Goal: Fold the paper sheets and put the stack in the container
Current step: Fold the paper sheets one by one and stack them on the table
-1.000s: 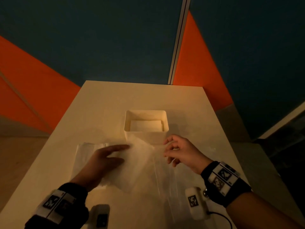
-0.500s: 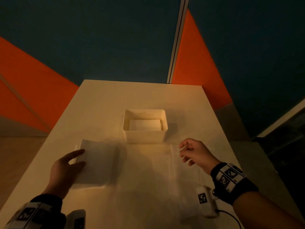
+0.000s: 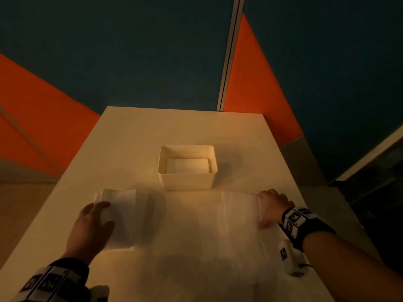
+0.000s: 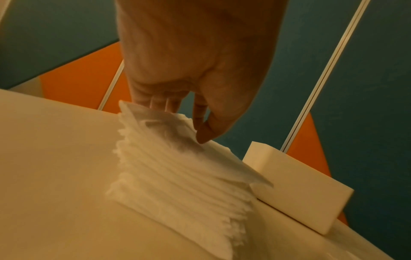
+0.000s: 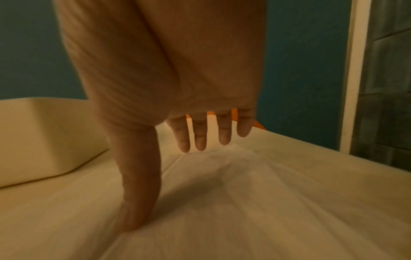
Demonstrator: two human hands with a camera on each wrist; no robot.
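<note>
Since half a second ago, the right hand (image 3: 271, 209) has swung out from above the table to the right edge of the flat paper sheets (image 3: 226, 225), and the left hand (image 3: 91, 227) has come to lie partly on the folded stack (image 3: 122, 216) instead of beside it. On the near left of the white table (image 3: 174, 127), that stack of folded paper sheets sits with ragged, layered edges; in the left wrist view the left hand's fingers (image 4: 164, 103) are nearly straight, resting on the top layer, while the thumb tip touches the stack's right edge, gripping nothing. Spread over the near middle of the table, the unfolded sheets reach right to the right hand, whose fingers (image 5: 200, 139) are straight and slightly spread, hanging just over the paper, the thumb pressing down on it. Just beyond the sheets stands the white rectangular container (image 3: 187, 166), with a folded white sheet (image 3: 187, 166) lying flat on its floor.
</note>
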